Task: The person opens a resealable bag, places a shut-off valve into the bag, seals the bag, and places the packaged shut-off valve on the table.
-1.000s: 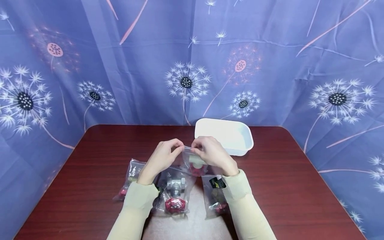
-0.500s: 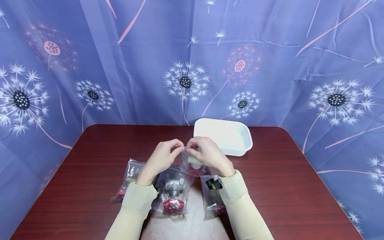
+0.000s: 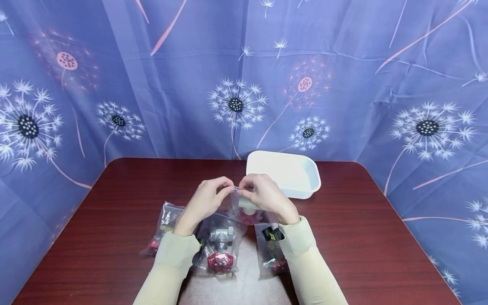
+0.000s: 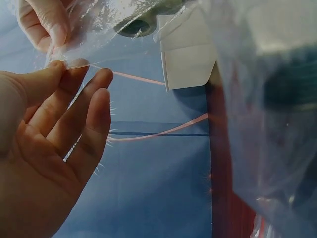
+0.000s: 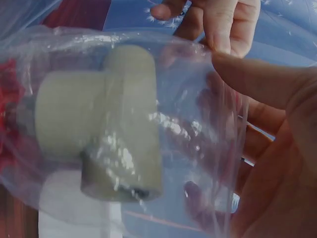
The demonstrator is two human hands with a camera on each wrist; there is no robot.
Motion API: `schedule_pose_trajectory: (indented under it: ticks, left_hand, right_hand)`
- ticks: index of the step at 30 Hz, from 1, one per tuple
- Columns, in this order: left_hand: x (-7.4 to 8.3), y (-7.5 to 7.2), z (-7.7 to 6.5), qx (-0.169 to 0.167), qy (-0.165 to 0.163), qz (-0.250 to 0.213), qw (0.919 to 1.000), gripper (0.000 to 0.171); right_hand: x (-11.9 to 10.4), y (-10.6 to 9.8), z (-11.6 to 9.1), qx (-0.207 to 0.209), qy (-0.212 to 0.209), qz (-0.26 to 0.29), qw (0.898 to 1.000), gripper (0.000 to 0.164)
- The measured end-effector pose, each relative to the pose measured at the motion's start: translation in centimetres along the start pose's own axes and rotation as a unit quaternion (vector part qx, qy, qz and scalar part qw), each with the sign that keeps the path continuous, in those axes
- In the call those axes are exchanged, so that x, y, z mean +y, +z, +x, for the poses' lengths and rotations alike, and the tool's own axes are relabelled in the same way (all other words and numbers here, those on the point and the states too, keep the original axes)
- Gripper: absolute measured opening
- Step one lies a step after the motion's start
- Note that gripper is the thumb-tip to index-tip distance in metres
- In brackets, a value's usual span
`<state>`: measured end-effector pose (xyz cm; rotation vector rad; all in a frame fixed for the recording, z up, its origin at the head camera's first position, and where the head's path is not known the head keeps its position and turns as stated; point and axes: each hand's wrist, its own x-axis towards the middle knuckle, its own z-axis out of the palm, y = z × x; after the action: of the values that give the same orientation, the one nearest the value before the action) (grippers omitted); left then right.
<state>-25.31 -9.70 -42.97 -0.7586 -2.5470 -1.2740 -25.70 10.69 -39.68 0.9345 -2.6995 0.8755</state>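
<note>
A clear zip bag (image 5: 188,124) hangs upright between both hands, its top edge uppermost. Inside is a valve with a beige T-shaped body (image 5: 119,119) and a red handwheel (image 3: 248,217) at the bottom. The left hand (image 3: 206,199) pinches the bag's top edge between thumb and index finger, its other fingers loosely bent in the left wrist view. Right beside it, the right hand (image 3: 267,195) pinches the same edge with thumb and fingers. Their fingertips are close together along the closure.
A white tray (image 3: 314,186) stands behind the right hand. Bagged valves lie below: a grey metal valve (image 3: 221,237) in the middle, a left bag (image 3: 167,216) and a right bag (image 3: 267,254), both partly hidden by the arms. Patterned blue cloth (image 3: 183,106) surrounds the table.
The right hand has shifted slightly left along the bag's top edge, narrowing the gap to the left hand. Over the last half second both hands have stayed almost still.
</note>
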Motion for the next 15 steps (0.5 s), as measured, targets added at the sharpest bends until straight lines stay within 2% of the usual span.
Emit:
schedule_pose_trajectory:
  ticks: [4,10,15]
  left_hand:
    - [-0.05,0.01,0.04,-0.008,-0.012,-0.008,0.9999,0.004]
    - [0.08,-0.11,0.07,-0.011,-0.02,-0.015,0.9996,0.004]
    - [0.25,-0.28,-0.05,-0.017,-0.028,-0.018,0.9993,0.005]
  right_hand:
    - [0.17,-0.17,-0.13,-0.01,0.009,-0.004,1.0,0.016]
    - [0.24,-0.1,-0.24,-0.001,-0.003,0.007,1.0,0.023]
    - [0.23,-0.13,-0.17,-0.004,0.001,0.008,1.0,0.02]
